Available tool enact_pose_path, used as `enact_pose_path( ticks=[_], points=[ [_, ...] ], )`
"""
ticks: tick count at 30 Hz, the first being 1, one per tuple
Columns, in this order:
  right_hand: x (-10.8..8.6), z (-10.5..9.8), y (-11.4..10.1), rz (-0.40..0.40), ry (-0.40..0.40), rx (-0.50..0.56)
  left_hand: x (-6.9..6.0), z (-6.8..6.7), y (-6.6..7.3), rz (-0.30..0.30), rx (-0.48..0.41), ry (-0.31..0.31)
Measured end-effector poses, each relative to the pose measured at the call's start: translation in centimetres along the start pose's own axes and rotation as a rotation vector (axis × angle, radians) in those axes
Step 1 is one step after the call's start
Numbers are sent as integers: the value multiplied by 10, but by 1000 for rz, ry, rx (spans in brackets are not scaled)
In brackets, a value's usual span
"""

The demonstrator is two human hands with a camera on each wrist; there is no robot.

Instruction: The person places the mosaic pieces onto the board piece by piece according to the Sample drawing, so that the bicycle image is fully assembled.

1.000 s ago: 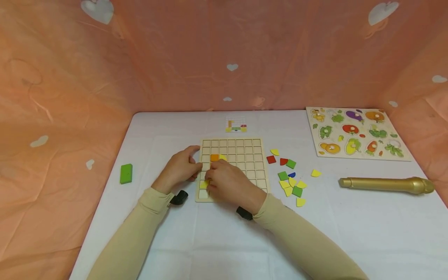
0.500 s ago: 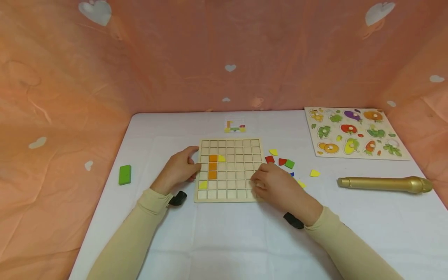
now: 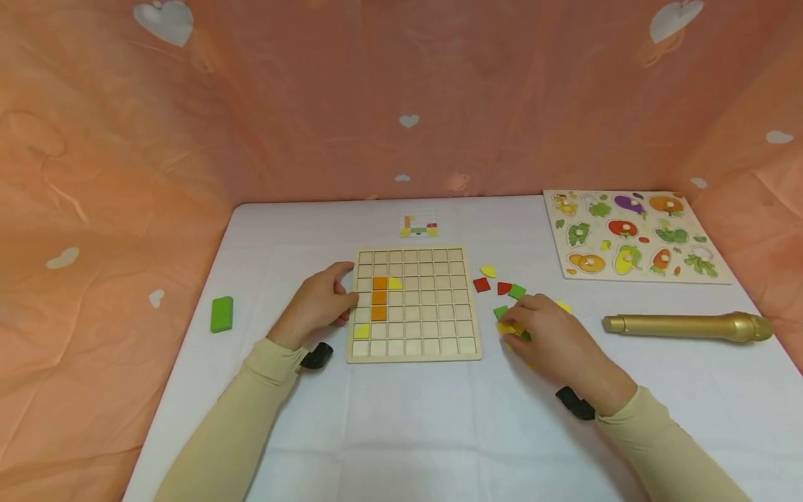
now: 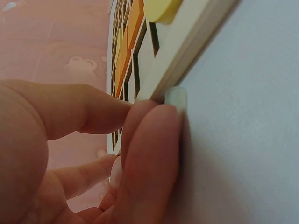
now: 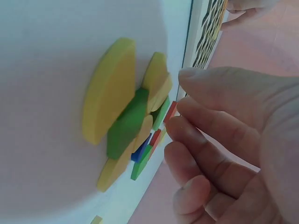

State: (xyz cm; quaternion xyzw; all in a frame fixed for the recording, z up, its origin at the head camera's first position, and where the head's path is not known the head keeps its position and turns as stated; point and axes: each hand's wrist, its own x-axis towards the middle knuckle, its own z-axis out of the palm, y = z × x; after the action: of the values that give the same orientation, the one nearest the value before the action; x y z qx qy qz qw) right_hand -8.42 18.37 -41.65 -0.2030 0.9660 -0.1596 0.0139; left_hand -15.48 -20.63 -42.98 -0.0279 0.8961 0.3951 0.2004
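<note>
My left hand (image 3: 316,301) rests against the left edge of a wooden grid board (image 3: 434,335). In the left wrist view the thumb (image 4: 88,112) touches the rim, and lower fingers (image 4: 154,144) bend against the side near the table. Seated in the board are several orange squares (image 3: 379,298), with a yellow quarter-circle tile (image 3: 395,283) and another yellow tile (image 3: 362,331). My right hand (image 3: 558,341) hovers over loose tiles, holding nothing visible. Thumb and fingertips stay apart in the right wrist view, near yellow tiles (image 5: 112,88) and a green square (image 5: 128,125); the hand partly hides the pile from above.
A small pattern card (image 3: 418,223) lies behind the board. To the right are red tiles (image 3: 482,284), a vegetable puzzle board (image 3: 640,237) and a gold stick-like object (image 3: 686,328). A green block (image 3: 222,314) lies at left.
My right hand has moved right from the grid board to the loose tiles, uncovering the orange squares and yellow tiles on it. My left hand stays at the board's edge.
</note>
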Motion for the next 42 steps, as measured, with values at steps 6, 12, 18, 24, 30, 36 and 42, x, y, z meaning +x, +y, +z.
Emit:
enact_pose_path(
  ticks=[6,12,18,24,30,36,42],
  points=[
    [3,3,3,-14,-1,0,0,0,0,-4,-1,3],
    [4,4,2,-2,-19,-2,0,0,0,-6,4,0],
    [5,5,2,16,-39,-1,0,0,0,7,0,0],
    [10,6,1,31,-40,9,-1,0,1,3,1,-2],
    [11,6,-1,51,-59,15,-1,1,0,-4,-9,-4],
    [11,6,-1,57,-56,21,-1,0,2,6,-7,1],
    [14,7,-2,62,-55,34,0,1,2,10,3,5]
  ],
)
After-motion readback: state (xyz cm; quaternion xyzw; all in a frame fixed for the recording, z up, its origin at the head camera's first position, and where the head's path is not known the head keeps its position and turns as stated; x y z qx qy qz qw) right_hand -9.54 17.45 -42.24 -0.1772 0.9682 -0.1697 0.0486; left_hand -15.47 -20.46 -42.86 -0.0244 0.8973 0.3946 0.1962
